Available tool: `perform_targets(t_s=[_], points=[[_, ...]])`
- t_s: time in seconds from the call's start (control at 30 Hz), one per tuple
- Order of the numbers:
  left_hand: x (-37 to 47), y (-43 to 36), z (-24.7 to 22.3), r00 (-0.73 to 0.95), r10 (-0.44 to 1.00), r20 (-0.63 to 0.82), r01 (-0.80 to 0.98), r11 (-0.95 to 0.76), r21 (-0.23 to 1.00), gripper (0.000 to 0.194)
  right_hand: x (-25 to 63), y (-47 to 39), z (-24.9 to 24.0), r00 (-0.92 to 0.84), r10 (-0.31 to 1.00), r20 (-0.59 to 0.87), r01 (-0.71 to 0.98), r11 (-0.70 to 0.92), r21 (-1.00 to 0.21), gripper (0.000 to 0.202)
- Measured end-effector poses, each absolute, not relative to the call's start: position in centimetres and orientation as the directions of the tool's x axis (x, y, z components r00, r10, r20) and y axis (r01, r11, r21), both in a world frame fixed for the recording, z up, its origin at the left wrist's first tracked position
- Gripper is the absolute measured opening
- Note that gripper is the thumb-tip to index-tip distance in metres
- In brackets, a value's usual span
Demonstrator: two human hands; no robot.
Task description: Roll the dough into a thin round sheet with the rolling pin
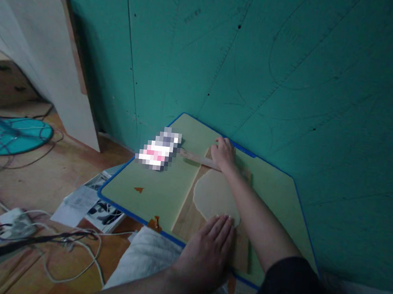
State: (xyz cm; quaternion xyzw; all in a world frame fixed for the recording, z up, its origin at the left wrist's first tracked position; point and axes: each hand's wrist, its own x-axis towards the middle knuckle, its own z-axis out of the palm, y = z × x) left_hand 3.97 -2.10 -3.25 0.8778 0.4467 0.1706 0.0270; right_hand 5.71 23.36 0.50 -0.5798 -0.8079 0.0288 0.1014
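A thin, pale sheet of dough (214, 194) lies flat on a wooden board (188, 217). My left hand (209, 244) rests on the dough's near edge, fingers extended side by side and palm down. Beyond the dough, my right hand (223, 154) is curled over a wooden rolling pin (193, 157). The pin lies across the far part of the board, and its left end sticks out past the board's edge. My right forearm hides part of the dough's right side.
The board sits on a small pale-green table (164, 183) with a blue rim, against a green wall (193, 48). A pixelated white and pink item (159, 150) lies at the table's left. Cables (66, 245), papers (76, 204) and a turquoise round base (18, 135) are on the floor.
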Motion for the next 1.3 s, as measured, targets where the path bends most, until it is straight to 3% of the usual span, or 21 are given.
perform_targets(t_s=[0.37,0.8,1.1,1.3], points=[[3.9,-2.0,-3.4,0.547,0.792,0.271,0.759,-0.606,0.237,0.069,7.4,16.6,0.0,-0.378,0.917,0.125,0.918,0.389,-0.081,0.034],[3.9,-2.1,-2.9,0.541,0.799,0.261,0.762,-0.597,0.25,0.065,5.9,24.7,0.0,-0.406,0.911,0.071,0.898,0.412,-0.155,0.046],[3.6,-1.9,-3.3,0.538,0.796,0.276,0.752,-0.602,0.27,0.074,8.8,14.5,-0.7,-0.561,0.809,0.173,0.811,0.58,-0.079,0.045],[3.8,-1.9,-3.3,0.504,0.795,0.338,0.745,-0.598,0.296,0.067,13.5,8.2,-0.5,-0.699,0.701,0.139,0.677,0.712,-0.185,0.053]])
